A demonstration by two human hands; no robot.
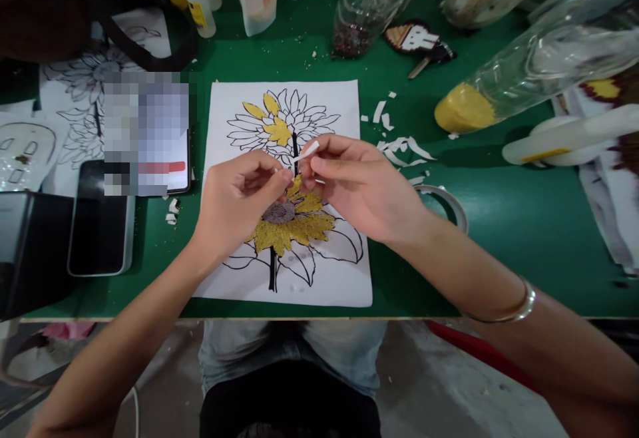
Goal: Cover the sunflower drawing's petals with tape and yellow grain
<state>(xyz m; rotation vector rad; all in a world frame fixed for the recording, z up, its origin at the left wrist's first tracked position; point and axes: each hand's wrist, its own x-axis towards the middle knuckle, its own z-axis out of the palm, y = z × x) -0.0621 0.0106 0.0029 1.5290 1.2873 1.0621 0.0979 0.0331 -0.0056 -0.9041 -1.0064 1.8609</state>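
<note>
A sheet of white paper (pixel 344 285) printed with sunflower outlines lies on the green table in front of me. The lower flower (pixel 279 238) is covered with yellow grains around a grey centre, and a few upper petals (pixel 277 132) are yellow too. Above the sheet, my right hand (pixel 367 182) pinches a thin white paper strip (pixel 307 152) between thumb and fingers. My left hand (pixel 239 195) is close beside it, thumb pressed to the fingertips with a tiny white bit showing there. What exactly the left fingers hold is too small to tell.
White paper scraps (pixel 402 148) and a tape roll (pixel 452 202) lie right of the sheet. A plastic bottle with yellow grains (pixel 464 108), a glue bottle (pixel 544 145) and keys (pixel 424 58) sit farther right. Phones (pixel 100 225) and a black box (pixel 30 245) are at left.
</note>
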